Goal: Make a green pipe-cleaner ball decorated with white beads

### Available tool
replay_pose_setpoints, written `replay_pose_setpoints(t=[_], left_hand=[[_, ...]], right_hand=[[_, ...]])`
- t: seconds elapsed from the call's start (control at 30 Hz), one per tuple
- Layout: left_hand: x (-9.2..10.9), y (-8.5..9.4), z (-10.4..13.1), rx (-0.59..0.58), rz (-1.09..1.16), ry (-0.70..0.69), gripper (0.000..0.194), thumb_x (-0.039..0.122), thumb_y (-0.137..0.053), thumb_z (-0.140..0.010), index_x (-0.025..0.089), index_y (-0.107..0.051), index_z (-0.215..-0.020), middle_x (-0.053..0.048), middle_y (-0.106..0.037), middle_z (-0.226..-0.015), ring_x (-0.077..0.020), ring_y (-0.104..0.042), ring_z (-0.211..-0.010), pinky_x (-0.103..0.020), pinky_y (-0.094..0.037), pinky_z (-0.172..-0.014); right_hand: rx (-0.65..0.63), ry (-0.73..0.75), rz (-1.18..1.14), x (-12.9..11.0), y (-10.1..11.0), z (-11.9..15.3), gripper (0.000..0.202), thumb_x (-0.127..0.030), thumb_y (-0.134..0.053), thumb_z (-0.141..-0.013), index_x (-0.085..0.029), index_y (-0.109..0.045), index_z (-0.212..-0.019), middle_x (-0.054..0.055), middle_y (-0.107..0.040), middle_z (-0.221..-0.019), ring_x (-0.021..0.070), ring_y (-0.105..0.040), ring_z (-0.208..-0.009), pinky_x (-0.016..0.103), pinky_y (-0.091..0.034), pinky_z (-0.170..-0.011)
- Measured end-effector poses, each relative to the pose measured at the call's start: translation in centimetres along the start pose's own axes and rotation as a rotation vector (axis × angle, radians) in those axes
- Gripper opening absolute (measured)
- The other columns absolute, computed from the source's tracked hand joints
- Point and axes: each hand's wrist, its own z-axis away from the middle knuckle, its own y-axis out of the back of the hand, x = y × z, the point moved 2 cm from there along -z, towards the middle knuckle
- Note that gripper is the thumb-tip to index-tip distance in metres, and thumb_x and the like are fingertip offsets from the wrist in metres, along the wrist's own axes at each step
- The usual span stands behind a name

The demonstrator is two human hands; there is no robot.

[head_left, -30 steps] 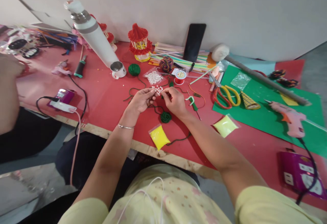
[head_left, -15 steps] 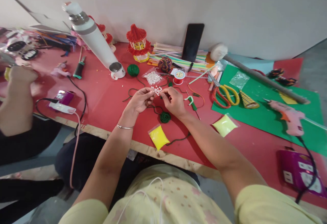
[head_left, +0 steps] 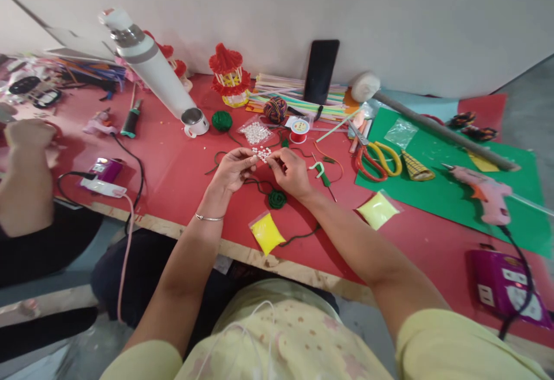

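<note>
My left hand (head_left: 235, 170) is closed in a pinch, thumb against fingertips, at the left side of a small loose pile of white beads (head_left: 262, 153). Opposite it, my right hand (head_left: 291, 173) also pinches at the pile's right edge. Whatever lies between the fingertips of either hand is too small to make out. Behind the pile lies a clear bag of white beads (head_left: 256, 132), with a red thread spool (head_left: 299, 131) to its right. A coiled dark green yarn piece (head_left: 277, 198) rests below my hands. A green-handled hook tool (head_left: 325, 179) lies right of my right hand.
A white flask (head_left: 156, 71) leans behind a steel cup (head_left: 194, 122). Scissors (head_left: 383, 161), a pink glue gun (head_left: 482, 195) and green sheet (head_left: 454, 212) are at right. Two yellow packets (head_left: 266, 234) lie near the front. Another person's arm (head_left: 26, 178) is at far left.
The view has shifted slightly, so most things sit a little further left. Both hands stay pinched by the loose beads, with only small finger movement. The other person's hand at far left has moved a little.
</note>
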Motion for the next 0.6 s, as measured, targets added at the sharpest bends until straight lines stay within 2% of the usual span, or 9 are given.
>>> replay_pose_setpoints(t=[0.6], left_hand=[[-0.30,0.09,-0.25,0.050,-0.085,-0.067,0.045,0.028,-0.098,-0.054,0.016,-0.066,-0.083,0.002,-0.066,-0.060,-0.0091,-0.062,-0.049,-0.014,-0.035,-0.037]], right_hand=[[-0.031,-0.004,0.014,0.02,-0.10,0.07,0.026,-0.042,-0.051,-0.105,-0.021,-0.066,-0.098,0.007,-0.069,-0.092,0.0190,-0.062,-0.083,0.033,-0.049,-0.074]])
